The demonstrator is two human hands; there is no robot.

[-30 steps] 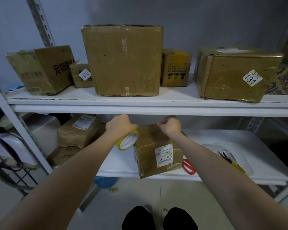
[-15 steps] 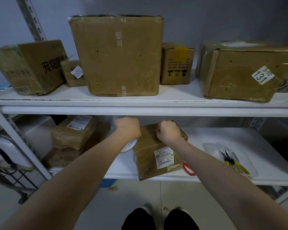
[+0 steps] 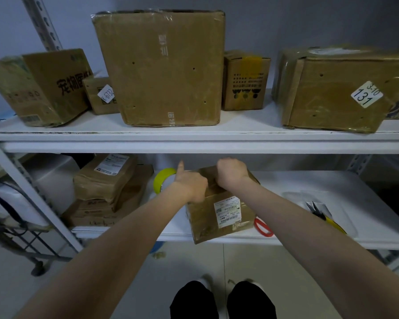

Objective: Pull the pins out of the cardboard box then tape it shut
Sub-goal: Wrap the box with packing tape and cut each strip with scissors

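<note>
Lower shelf [image 3: 309,183], front edge: the cardboard box [image 3: 202,218] sits skewed, one corner overhanging the lip, label face toward me. Probably dragged forward so the top flaps are within reach under the upper shelf [image 3: 194,140].

Right hand [image 3: 232,172]: curled into a fist on the far top of the box, knuckles up. Fingertips are hidden behind it, so I cannot tell if it pinches a tape end or only bears down on the flaps. Either way it reads as the anchor.

Left hand [image 3: 190,184]: over the near-left top edge of the box, fingers curled, one digit sticking straight up. The yellow-green tape roll [image 3: 160,180] stands on edge just behind and left of it. Touching or gripped? Cannot tell from this angle.

No pins visible on the faces I can see. My judgement is that pin-pulling is over and taping is in hand.

Tools parked right of the box, out of the way: red-handled scissors [image 3: 263,226] against its right side, yellow-handled pliers [image 3: 318,211] in a clear tray [image 3: 351,227].

Risk as I read it: the box overhangs, so a hard pull on the tape could tip it off the shelf. The pressing right hand likely guards against that.
</note>
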